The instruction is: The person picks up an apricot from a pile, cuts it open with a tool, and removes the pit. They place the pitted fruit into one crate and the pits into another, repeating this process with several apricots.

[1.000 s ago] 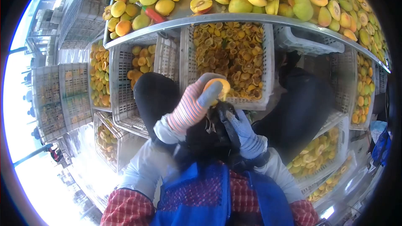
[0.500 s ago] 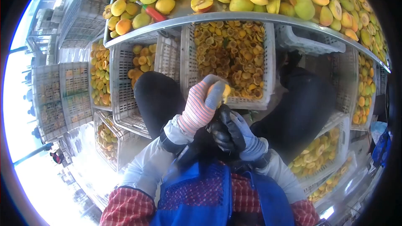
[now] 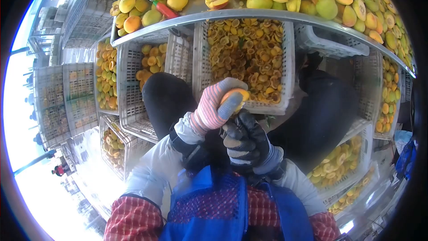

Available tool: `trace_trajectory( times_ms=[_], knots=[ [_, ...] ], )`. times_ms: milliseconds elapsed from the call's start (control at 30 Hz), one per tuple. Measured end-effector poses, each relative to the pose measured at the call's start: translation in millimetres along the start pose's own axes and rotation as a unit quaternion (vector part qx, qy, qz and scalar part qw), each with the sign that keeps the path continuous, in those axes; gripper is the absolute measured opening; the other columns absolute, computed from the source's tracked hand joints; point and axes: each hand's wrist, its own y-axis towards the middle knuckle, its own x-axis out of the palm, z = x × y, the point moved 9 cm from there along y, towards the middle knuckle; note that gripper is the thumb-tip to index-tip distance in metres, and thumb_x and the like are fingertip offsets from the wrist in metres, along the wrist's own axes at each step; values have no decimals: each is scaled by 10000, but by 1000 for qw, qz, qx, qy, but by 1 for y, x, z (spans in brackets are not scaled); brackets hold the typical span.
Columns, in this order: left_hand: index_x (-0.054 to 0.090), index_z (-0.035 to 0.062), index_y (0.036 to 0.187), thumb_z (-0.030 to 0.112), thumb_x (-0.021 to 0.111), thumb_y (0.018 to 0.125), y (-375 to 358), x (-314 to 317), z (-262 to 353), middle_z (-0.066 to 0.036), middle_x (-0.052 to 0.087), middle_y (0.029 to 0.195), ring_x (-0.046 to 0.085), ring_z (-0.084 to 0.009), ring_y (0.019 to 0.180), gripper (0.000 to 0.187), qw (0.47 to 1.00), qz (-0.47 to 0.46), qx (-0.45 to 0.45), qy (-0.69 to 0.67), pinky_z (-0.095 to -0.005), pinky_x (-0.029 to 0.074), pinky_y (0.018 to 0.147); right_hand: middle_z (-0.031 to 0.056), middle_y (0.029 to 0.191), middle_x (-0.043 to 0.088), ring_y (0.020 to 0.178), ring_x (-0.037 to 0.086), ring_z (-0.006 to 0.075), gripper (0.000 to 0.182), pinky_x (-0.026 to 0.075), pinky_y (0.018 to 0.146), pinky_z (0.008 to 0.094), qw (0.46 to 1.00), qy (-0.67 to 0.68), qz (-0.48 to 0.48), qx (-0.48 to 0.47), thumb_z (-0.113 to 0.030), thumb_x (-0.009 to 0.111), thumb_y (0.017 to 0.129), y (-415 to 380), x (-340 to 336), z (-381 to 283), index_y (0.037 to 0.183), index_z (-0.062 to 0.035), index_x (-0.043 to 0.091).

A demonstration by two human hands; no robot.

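Observation:
My left hand [image 3: 220,103], in a pink and grey striped glove, is wrapped round an orange-yellow fruit piece [image 3: 235,94], cut side partly showing. Just below and to the right, my right hand [image 3: 247,140], in a black glove, is closed with its fingers curled near the fruit. Whatever it grips is hidden by the glove. Both hands are over my lap, in front of a white crate [image 3: 287,69] of cut fruit skins and pieces [image 3: 245,58].
A metal-edged table [image 3: 214,15] heaped with halved fruit [image 3: 327,6] spans the top. A red-handled tool [image 3: 166,10] lies on it. Crates of fruit stand at the left [image 3: 129,85] and lower right [image 3: 368,151]. A distant person [image 3: 59,170] shows at far left.
The fruit in my left hand is turned and shows more of its cut face. My right hand has rotated, with its curled fingers now more visible. The view has shifted slightly.

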Motion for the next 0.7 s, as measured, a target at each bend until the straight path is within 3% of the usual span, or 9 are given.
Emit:
trace_trajectory(
  times_ms=[100, 200, 300, 433, 467, 567, 600, 700],
  knots=[
    [582, 35, 1062, 301, 534, 922, 3, 5, -16, -63, 609, 865, 566, -136, 795, 305, 997, -10, -44, -64, -279, 462, 745, -37, 535, 335, 382, 306, 62, 495, 273, 332, 204, 998, 48, -32, -6, -554, 327, 954, 1, -1, -5, 887, -111, 538],
    [586, 36, 1058, 345, 544, 930, 0, 10, -24, -32, 592, 859, 536, -109, 791, 337, 991, 2, -100, -88, -264, 456, 740, -40, 535, 337, 370, 293, 63, 496, 261, 328, 208, 995, -46, 70, -45, -554, 321, 955, -6, -28, -19, 896, -111, 536],
    [591, 43, 1076, 335, 527, 944, 0, 4, -19, -2, 596, 854, 523, -72, 776, 327, 984, -68, -152, -70, -231, 440, 721, -26, 539, 355, 369, 292, 56, 464, 260, 328, 192, 990, -84, 103, -39, -524, 357, 960, -3, -27, -16, 904, -91, 517],
    [614, 18, 1020, 357, 550, 924, 3, -1, 3, -18, 610, 802, 535, -84, 726, 358, 996, -26, 41, 80, -248, 457, 680, -31, 544, 350, 372, 303, 60, 492, 284, 323, 211, 997, 73, -16, 29, -538, 322, 963, 5, -5, 8, 888, -99, 531],
    [618, 40, 988, 262, 566, 905, 5, -1, 6, -55, 626, 819, 576, -117, 723, 243, 994, -20, 61, 89, -268, 476, 670, -24, 545, 360, 368, 315, 57, 475, 296, 316, 209, 993, 100, -56, 21, -519, 335, 966, 7, 4, 8, 907, -84, 516],
    [623, 33, 972, 273, 565, 903, 5, 9, -11, -40, 620, 808, 574, -125, 758, 257, 993, -38, -81, -78, -271, 469, 718, -21, 550, 379, 364, 336, 56, 457, 288, 306, 216, 985, 121, -126, 1, -510, 351, 964, 5, 17, 3, 931, -78, 497],
    [628, 29, 953, 330, 551, 906, 2, 18, -21, -26, 613, 796, 551, -113, 771, 314, 965, -21, -126, -231, -259, 445, 741, -20, 552, 385, 367, 344, 56, 454, 294, 310, 219, 984, 115, -137, 0, -510, 354, 963, 5, 18, 1, 935, -78, 492],
    [632, 28, 950, 387, 522, 913, -3, 24, -29, -19, 607, 794, 521, -100, 767, 377, 942, 34, -155, -294, -246, 420, 740, -20, 555, 398, 378, 372, 56, 448, 316, 326, 226, 981, 113, -156, -3, -511, 362, 960, 2, 16, 0, 938, -80, 480]
  ],
)
